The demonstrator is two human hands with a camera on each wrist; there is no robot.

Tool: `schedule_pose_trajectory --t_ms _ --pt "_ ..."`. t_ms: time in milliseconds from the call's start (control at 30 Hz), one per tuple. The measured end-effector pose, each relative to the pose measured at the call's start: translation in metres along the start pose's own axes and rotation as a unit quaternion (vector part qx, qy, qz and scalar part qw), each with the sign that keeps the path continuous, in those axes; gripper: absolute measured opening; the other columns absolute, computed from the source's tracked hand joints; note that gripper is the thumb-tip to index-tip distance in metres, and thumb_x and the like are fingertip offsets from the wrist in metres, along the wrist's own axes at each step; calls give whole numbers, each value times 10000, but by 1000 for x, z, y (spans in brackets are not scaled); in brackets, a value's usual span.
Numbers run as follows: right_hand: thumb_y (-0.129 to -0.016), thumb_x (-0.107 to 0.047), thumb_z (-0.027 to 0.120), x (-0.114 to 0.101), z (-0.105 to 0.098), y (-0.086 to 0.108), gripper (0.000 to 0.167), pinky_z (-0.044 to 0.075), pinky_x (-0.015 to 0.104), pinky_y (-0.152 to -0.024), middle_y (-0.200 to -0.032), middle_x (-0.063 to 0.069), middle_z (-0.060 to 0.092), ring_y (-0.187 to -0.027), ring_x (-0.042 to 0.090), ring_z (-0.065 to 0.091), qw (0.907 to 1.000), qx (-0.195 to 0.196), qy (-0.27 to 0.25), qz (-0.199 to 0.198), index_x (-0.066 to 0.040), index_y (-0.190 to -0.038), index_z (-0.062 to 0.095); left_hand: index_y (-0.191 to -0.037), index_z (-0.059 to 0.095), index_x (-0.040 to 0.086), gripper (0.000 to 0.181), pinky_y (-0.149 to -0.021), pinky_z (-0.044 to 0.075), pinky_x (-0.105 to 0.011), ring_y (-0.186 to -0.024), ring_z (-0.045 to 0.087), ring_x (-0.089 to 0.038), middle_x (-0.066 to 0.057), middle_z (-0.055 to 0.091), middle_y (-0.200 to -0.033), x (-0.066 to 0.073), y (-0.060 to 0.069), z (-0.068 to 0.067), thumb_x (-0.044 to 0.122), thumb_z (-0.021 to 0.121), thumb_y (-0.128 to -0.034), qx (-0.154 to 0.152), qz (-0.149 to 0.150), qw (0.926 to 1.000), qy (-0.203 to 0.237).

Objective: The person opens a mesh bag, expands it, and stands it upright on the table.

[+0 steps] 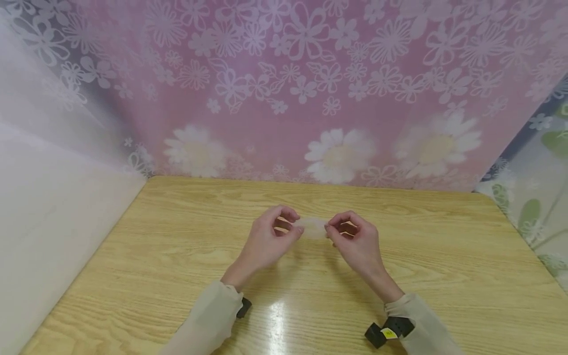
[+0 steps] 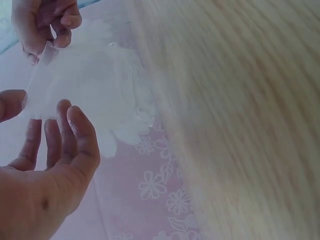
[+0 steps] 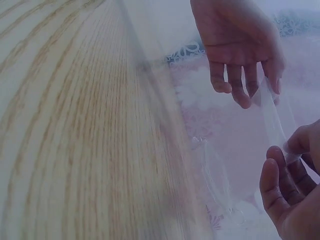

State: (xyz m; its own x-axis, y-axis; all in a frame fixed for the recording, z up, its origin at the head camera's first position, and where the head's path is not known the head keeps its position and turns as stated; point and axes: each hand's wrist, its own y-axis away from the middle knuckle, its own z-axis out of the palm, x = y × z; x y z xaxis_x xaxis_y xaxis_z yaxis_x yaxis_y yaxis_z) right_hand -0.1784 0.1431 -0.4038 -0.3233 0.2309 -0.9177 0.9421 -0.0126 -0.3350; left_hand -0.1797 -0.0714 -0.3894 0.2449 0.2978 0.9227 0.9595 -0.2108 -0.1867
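Observation:
A small, thin, see-through plastic bag [image 1: 313,228] is stretched between both hands, above the middle of the table. At its left end, my left hand [image 1: 271,234] pinches the edge between thumb and fingers. The right hand [image 1: 358,239] pinches the opposite end the same way. In the left wrist view the bag [image 2: 87,75] spreads out flat from the held edge, and its far edge looks crumpled. From the right wrist view, the held edge of the bag [image 3: 272,120] runs taut from one hand to the other. Whether its mouth is parted, I cannot tell.
The wood-grain table [image 1: 177,266] reaches back to a pink flowered curtain [image 1: 275,98]. A pale sheet [image 1: 53,197] hangs along the left side, and a leaf-patterned one [image 1: 530,217] along the right. Black straps with small devices [image 1: 377,335] sit on the wrists.

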Motion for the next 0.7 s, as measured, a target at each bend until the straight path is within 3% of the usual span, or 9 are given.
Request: schedule_pose_trajectory --t_ms 267,700 --pt "-894 10 754 -1 0 0 81 576 222 -585 -898 108 683 -731 97 686 10000 -10 -29 9 7 -943 689 -1122 734 213 163 -833 605 -293 -962 715 -94 66 724 -1102 0 -1 -1 273 703 -974 -116 -46 9997 -190" --pt "-899 -36 771 0 1 1 89 593 210 -666 -940 142 701 -784 86 701 9999 -84 127 -40 -26 -961 707 -1005 754 180 66 -780 601 -261 -853 708 -95 35 748 -975 1 -4 2 224 736 -960 339 55 9985 -429"
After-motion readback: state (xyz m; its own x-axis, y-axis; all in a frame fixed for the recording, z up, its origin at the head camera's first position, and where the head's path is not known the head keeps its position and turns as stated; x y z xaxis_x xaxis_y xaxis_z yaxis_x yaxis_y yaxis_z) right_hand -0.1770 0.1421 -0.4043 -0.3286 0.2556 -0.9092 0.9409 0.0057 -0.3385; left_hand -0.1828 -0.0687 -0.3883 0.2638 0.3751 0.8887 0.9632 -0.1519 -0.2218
